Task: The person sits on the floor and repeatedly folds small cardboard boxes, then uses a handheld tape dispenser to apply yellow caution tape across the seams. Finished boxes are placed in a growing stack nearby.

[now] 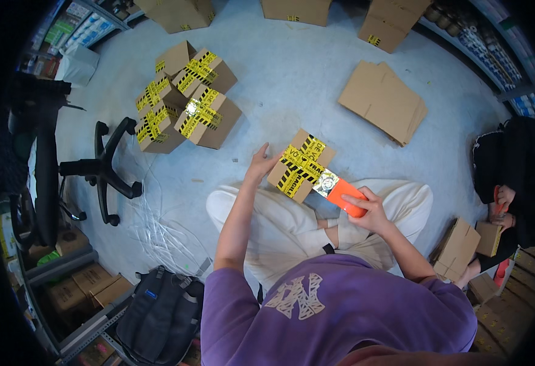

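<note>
A small cardboard box (pixel 276 176) stands in front of my crossed legs, with yellow and black fragile tape (pixel 301 162) crossing its top. My left hand (pixel 262 164) rests against the box's left side, thumb and fingers spread. In my right hand (pixel 369 211) is an orange tape dispenser (pixel 346 197), at the box's right edge. A strip of the tape runs from the box top to the dispenser, shiny where it meets it. The box's underside is hidden.
Taped boxes (pixel 208 116) stand in a group at the far left. Flattened cardboard (pixel 384 103) lies ahead on the right. A swivel chair base (pixel 107 169), loose clear straps (pixel 166 238) and a backpack (pixel 162 315) are on my left. At far right another person's hands (pixel 505 206) hold an orange tool over a box.
</note>
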`<state>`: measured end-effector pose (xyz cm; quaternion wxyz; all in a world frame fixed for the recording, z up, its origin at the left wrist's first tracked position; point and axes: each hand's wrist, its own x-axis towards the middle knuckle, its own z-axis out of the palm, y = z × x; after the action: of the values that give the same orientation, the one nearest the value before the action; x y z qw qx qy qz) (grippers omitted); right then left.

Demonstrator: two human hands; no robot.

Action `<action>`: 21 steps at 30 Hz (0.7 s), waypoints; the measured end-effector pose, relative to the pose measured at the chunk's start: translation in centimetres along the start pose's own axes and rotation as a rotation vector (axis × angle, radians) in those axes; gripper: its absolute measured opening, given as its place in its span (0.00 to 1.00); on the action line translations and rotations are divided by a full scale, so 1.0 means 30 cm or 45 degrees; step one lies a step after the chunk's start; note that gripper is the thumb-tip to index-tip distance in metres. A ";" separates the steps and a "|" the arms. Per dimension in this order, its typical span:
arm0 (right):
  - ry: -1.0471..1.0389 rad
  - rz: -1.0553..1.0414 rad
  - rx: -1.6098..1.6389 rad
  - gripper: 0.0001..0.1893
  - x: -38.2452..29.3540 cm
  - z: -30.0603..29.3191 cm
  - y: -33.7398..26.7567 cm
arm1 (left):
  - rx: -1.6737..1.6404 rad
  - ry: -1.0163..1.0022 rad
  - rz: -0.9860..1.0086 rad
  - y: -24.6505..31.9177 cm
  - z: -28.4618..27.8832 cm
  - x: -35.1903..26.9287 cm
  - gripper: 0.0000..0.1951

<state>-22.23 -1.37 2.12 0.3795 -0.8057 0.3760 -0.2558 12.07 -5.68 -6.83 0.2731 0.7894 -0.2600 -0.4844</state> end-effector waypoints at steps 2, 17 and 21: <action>0.034 -0.008 0.009 0.33 -0.015 0.013 -0.007 | 0.645 0.058 0.254 0.041 -0.060 -0.009 0.27; -0.173 0.242 -0.312 0.29 0.017 0.040 -0.098 | 1.051 0.221 1.076 0.241 0.123 -0.345 0.43; -0.468 0.423 -0.351 0.27 0.222 0.021 -0.085 | 1.229 0.342 0.825 0.238 0.163 -0.364 0.58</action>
<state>-16.83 -5.35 4.64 0.3647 -0.8100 0.4590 0.0138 2.26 -4.29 2.99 0.0477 0.7591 -0.6416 -0.0994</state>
